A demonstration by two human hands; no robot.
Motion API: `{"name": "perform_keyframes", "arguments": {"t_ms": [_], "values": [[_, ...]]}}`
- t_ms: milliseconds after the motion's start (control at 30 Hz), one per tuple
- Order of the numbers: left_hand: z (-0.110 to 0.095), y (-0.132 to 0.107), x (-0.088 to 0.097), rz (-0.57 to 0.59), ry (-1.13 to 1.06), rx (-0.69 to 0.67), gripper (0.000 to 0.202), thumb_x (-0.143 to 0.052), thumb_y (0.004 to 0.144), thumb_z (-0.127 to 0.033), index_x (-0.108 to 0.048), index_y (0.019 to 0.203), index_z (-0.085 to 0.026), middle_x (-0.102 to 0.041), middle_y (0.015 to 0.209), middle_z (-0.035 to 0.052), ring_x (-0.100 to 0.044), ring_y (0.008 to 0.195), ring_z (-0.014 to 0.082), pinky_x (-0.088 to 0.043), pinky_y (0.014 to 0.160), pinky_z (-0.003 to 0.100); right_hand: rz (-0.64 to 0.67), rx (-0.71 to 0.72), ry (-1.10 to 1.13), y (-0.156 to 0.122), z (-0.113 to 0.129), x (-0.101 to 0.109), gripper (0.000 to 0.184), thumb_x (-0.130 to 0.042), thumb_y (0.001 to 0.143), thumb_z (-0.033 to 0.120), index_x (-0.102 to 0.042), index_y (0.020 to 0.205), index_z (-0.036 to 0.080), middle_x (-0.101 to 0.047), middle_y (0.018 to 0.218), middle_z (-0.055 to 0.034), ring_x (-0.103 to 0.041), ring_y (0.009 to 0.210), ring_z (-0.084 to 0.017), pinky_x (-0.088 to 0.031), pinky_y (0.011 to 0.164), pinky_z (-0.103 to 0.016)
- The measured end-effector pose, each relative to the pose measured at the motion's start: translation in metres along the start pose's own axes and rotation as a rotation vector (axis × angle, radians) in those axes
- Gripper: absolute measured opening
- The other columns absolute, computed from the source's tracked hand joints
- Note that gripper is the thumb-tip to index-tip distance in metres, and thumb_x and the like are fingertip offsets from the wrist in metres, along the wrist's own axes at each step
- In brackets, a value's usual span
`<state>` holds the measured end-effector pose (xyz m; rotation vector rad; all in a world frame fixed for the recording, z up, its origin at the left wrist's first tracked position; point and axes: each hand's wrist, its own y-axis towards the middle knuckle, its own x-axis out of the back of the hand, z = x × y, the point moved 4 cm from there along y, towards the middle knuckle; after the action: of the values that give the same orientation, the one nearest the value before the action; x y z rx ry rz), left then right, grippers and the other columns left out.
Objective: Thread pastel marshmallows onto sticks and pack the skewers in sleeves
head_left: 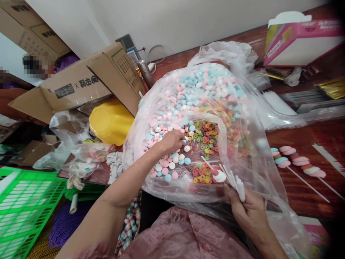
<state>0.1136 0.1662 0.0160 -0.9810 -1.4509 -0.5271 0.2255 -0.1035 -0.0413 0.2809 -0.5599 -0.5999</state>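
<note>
From the head camera, a large clear plastic bag (250,118) lies open on a dark red-brown wooden table (302,144), its mouth turned toward the person at the table's near edge. Inside it, a heap of pink, blue and white round candies (188,90) fills the far and left part, and a patch of small coloured ring candies (206,135) sits to the right of them, nearer the mouth.

The left hand (172,141) reaches into the bag, palm down, fingers curled onto the round candies at the near left of the heap; whether it has pinched one cannot be told.

The right hand (249,207) is at the bag's near right rim, closed around a bundle of thin white sticks (233,180). One stick points into the bag with a white round candy (219,176) at its end, resting just beside the ring candies.

To the right of the bag, toward the table's right edge, two finished candy skewers (296,162) lie side by side on the bare wood, sticks pointing toward the near right corner.

At the far left a yellow plastic tub (110,122) sits beside the bag, under an open cardboard box (81,84). A green plastic crate (24,201) stands at the lower left, off the table. A pink and white carton (302,39) rests near the far right corner.
</note>
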Motion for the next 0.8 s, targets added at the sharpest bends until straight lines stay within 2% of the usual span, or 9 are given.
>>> {"name": "perform_keyframes", "arguments": {"t_ms": [67,167,267,367,500,667,733,800], "values": [[0.0,0.002,0.001,0.002,-0.013,-0.031,0.018,-0.057,0.086,-0.021,-0.074,0.081,-0.017,-0.067,0.083,0.0079,-0.06,0.083,0.0212,-0.046,0.071,0.029,0.018,0.015,0.006,0.0,-0.001,-0.001,0.022,-0.057,0.092,0.015,-0.071,0.107,0.018,-0.07,0.073,0.0015,-0.063,0.056,-0.011,-0.049,0.055,-0.02],[0.0,0.005,0.001,-0.052,0.021,-0.096,0.019,-0.058,0.084,-0.017,-0.076,0.09,-0.017,-0.066,0.098,0.0111,-0.057,0.095,0.0243,-0.046,0.083,0.034,0.038,0.008,0.013,-0.001,-0.002,-0.001,0.022,-0.056,0.092,0.015,-0.071,0.108,0.019,-0.069,0.072,0.0023,-0.063,0.058,-0.012,-0.049,0.056,-0.02],[-0.004,0.007,0.001,-0.135,0.1,-0.289,0.016,-0.059,0.082,-0.013,-0.074,0.078,-0.015,-0.064,0.104,0.0127,-0.051,0.101,0.0266,-0.044,0.088,0.038,0.063,-0.002,0.012,0.0,-0.001,-0.002,0.023,-0.055,0.093,0.015,-0.07,0.11,0.02,-0.067,0.071,0.0027,-0.061,0.056,-0.012,-0.048,0.055,-0.019],[-0.006,0.007,-0.004,-0.161,0.155,-0.458,0.02,-0.054,0.082,-0.008,-0.068,0.069,-0.016,-0.065,0.099,0.0117,-0.051,0.096,0.0247,-0.045,0.084,0.036,0.089,0.001,-0.007,0.001,0.0,-0.002,0.024,-0.054,0.093,0.014,-0.07,0.111,0.02,-0.068,0.072,0.0024,-0.062,0.057,-0.012,-0.048,0.056,-0.019],[-0.002,0.006,-0.013,-0.192,0.202,-0.455,0.024,-0.048,0.078,0.0,-0.066,0.075,-0.015,-0.066,0.093,0.0115,-0.053,0.092,0.0237,-0.047,0.079,0.034,0.097,-0.006,-0.016,0.001,-0.002,-0.003,0.026,-0.054,0.093,0.015,-0.07,0.113,0.02,-0.066,0.07,0.0033,-0.059,0.054,-0.011,-0.046,0.054,-0.019],[-0.003,0.002,-0.021,-0.223,0.171,-0.461,0.042,-0.045,0.079,0.003,-0.064,0.113,-0.011,-0.065,0.106,0.0138,-0.057,0.101,0.0235,-0.049,0.091,0.036,0.111,-0.02,0.008,0.0,-0.005,-0.005,0.027,-0.055,0.094,0.016,-0.07,0.115,0.021,-0.066,0.07,0.0024,-0.064,0.061,-0.013,-0.047,0.055,-0.02],[-0.004,0.004,-0.021,-0.189,0.126,-0.45,0.04,-0.045,0.079,0.002,-0.066,0.11,-0.011,-0.065,0.109,0.0149,-0.059,0.103,0.0234,-0.05,0.092,0.036,0.115,-0.024,0.006,0.0,-0.005,-0.006,0.025,-0.055,0.094,0.017,-0.07,0.113,0.022,-0.061,0.064,0.003,-0.063,0.06,-0.014,-0.045,0.053,-0.02],[-0.004,0.005,-0.018,-0.164,0.032,-0.418,0.031,-0.048,0.08,-0.001,-0.07,0.099,-0.012,-0.066,0.105,0.0147,-0.061,0.099,0.0235,-0.051,0.089,0.036,0.111,-0.025,-0.001,0.001,-0.003,-0.007,0.024,-0.055,0.094,0.018,-0.071,0.112,0.021,-0.057,0.061,0.0037,-0.06,0.057,-0.013,-0.044,0.052,-0.021]]}}
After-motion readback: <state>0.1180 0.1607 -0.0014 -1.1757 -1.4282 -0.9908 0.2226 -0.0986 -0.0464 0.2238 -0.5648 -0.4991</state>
